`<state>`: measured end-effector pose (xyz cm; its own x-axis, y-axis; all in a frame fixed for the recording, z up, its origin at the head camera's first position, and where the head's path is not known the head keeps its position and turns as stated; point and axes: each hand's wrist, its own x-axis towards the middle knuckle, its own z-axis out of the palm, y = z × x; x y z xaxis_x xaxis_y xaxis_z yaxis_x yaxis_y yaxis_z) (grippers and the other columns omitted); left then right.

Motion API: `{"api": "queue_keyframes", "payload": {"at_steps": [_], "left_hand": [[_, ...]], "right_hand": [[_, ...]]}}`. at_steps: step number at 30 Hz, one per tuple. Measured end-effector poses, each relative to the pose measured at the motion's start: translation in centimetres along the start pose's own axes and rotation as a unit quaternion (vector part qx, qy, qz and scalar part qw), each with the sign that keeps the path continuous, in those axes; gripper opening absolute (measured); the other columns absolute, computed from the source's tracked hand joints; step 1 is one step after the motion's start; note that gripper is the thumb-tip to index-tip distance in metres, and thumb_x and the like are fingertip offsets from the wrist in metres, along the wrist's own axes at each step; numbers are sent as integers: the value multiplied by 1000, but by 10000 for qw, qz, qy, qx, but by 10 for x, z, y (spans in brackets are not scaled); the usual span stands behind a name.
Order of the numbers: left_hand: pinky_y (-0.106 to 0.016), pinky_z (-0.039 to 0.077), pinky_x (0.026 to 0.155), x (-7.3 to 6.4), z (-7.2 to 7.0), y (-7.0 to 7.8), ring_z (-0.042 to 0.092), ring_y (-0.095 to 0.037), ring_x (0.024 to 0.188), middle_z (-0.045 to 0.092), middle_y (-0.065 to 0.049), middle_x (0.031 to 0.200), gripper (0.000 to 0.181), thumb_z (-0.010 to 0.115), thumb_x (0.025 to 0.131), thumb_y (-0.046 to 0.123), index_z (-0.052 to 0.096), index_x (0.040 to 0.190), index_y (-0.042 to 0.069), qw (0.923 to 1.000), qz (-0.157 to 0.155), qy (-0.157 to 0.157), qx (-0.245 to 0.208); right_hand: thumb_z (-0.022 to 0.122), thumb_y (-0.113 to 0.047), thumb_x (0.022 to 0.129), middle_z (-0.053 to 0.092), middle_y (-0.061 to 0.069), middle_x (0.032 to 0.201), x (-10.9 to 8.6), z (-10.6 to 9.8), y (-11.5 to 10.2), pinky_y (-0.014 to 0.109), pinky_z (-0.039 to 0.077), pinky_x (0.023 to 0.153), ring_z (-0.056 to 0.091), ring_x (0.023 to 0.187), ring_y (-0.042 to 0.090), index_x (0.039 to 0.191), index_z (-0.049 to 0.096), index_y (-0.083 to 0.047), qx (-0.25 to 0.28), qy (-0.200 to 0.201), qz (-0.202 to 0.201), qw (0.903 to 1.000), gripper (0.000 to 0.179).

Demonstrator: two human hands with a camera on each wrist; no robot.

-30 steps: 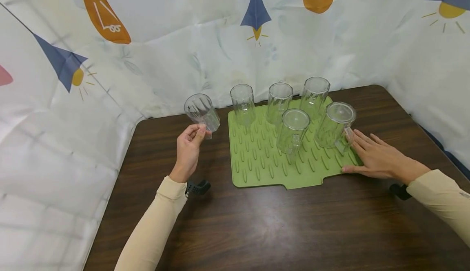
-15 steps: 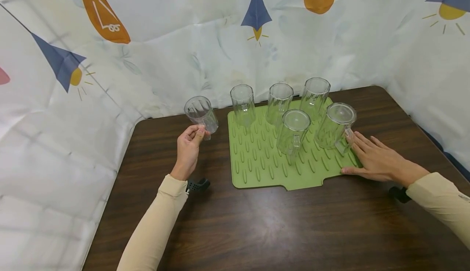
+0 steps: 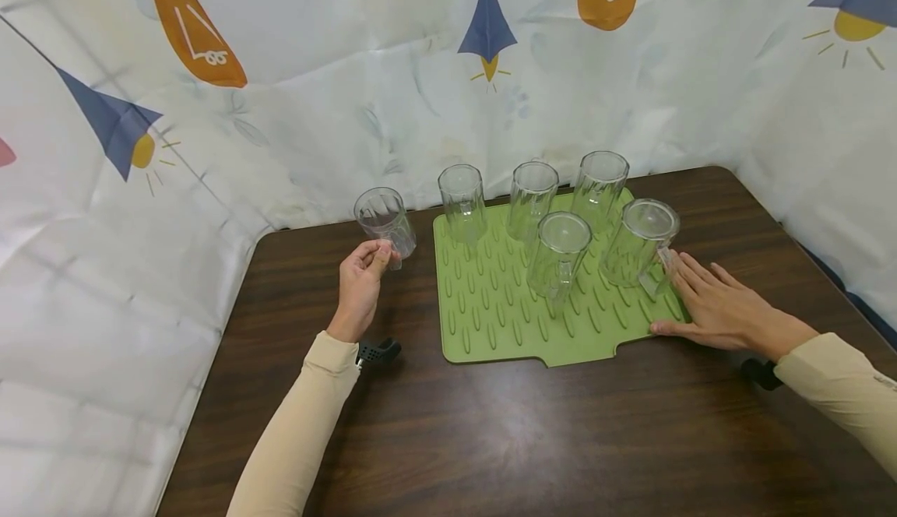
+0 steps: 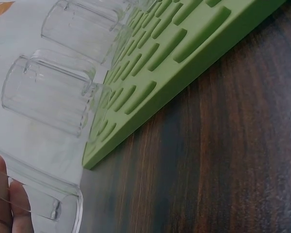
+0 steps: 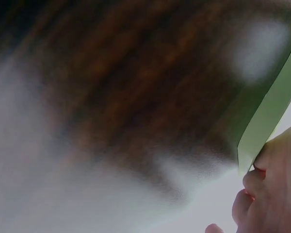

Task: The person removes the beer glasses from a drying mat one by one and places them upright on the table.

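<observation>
My left hand (image 3: 360,287) pinches the handle of a clear glass mug (image 3: 383,217) to the left of the green ridged mat (image 3: 501,338). That mug has its mouth up and leans slightly; whether its base touches the table I cannot tell. In the left wrist view, fingers (image 4: 19,204) show at its handle (image 4: 53,206). My right hand (image 3: 725,311) lies with straight fingers along the mat's right edge, beside a glass mug (image 3: 641,240) whose thick base faces up. Another mug (image 3: 559,252) also stands base up in the front row.
Across the mat's back stand three more glass mugs: a left one (image 3: 462,202), a middle one (image 3: 532,198) and a right one (image 3: 599,190). The dark wooden table (image 3: 490,447) runs back to a patterned curtain (image 3: 420,89).
The mug in my left hand has come down slightly and tilts less than before. My right hand stays at the mat's edge, and the mugs on the mat have not moved.
</observation>
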<state>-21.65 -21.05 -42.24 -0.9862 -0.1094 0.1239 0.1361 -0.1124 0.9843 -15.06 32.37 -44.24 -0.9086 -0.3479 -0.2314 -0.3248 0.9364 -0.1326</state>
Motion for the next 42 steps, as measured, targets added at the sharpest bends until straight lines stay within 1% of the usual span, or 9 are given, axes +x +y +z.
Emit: {"api": "queue_keyframes", "payload": {"at_steps": [9,15,22,27,34,42], "left_hand": [[-17,57,86,4,-3,-5,69,-4,84,73,8,83,8,60,104,8,64,105,2,9999,-59,-14,-88],[-17,58,85,6,-1,-6,69,-4,82,73,7,82,7,59,104,4,64,100,7,9997,-98,18,-210],[-18,59,84,10,0,-8,70,-3,80,73,8,80,6,59,104,4,64,104,0,9993,-236,-15,-281],[-17,59,85,11,1,-8,70,-3,81,73,9,81,7,59,104,6,65,104,2,9993,-300,-54,-225],[-17,59,86,12,2,-10,70,-3,83,73,9,84,5,59,104,4,64,103,4,9993,-336,-115,-109],[-17,59,88,15,4,-10,70,-3,83,72,7,87,7,59,104,6,64,105,2,9991,-391,-127,-85]], "right_hand": [[56,-73,93,6,29,172,1,1,0,73,15,124,7,161,46,163,15,4,-9,25,-20,10000,112],[56,-73,93,5,28,172,1,2,0,73,14,124,7,161,46,164,12,3,25,9,2,10000,113],[55,-74,93,6,29,172,1,2,-2,73,13,124,6,162,46,163,12,4,7,-15,33,10000,114],[56,-74,93,7,28,172,1,1,-2,73,13,124,7,162,46,163,13,4,5,-1,40,10000,114],[55,-75,93,8,29,172,1,1,-2,73,14,124,8,161,46,163,14,4,-12,7,55,10000,114],[55,-75,93,7,29,172,0,1,-1,73,13,125,7,162,46,163,13,4,-26,12,91,10000,114]]}}
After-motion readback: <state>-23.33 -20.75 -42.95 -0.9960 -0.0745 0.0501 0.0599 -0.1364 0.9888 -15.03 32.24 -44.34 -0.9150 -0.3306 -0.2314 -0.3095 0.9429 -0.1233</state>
